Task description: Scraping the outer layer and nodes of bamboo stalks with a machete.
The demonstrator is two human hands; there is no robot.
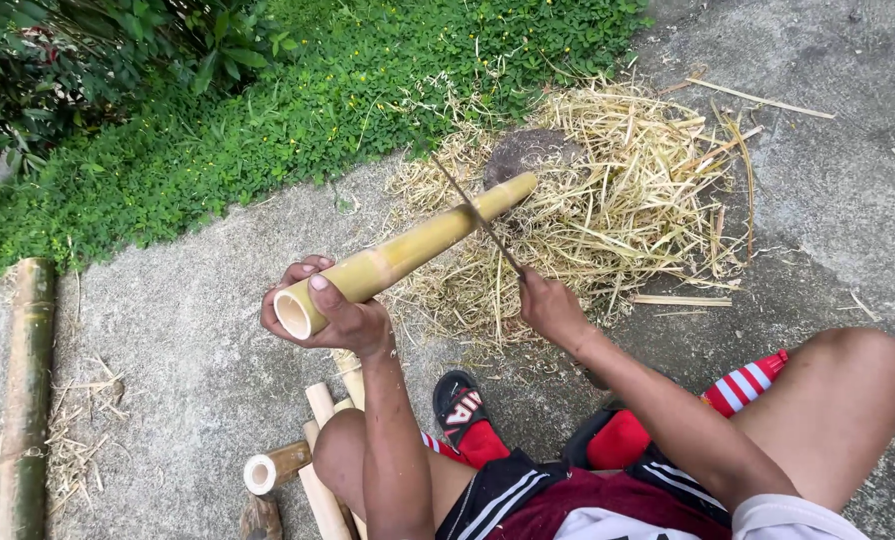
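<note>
Left hand (332, 315) is clamped around the near end of a pale yellow-green hollow bamboo tube (407, 252), raised aslant with its far end over a round grey stump (529, 152). Right hand (550, 305) is closed on a thin dark blade (479, 218) laid across the tube. Judged stiff, light, smooth-skinned; best held near the open end. Straw-coloured shavings (627, 200) surround the stump; cut bamboo pieces (302, 465) lie underneath, a long green pole (25, 390) well apart.
</note>
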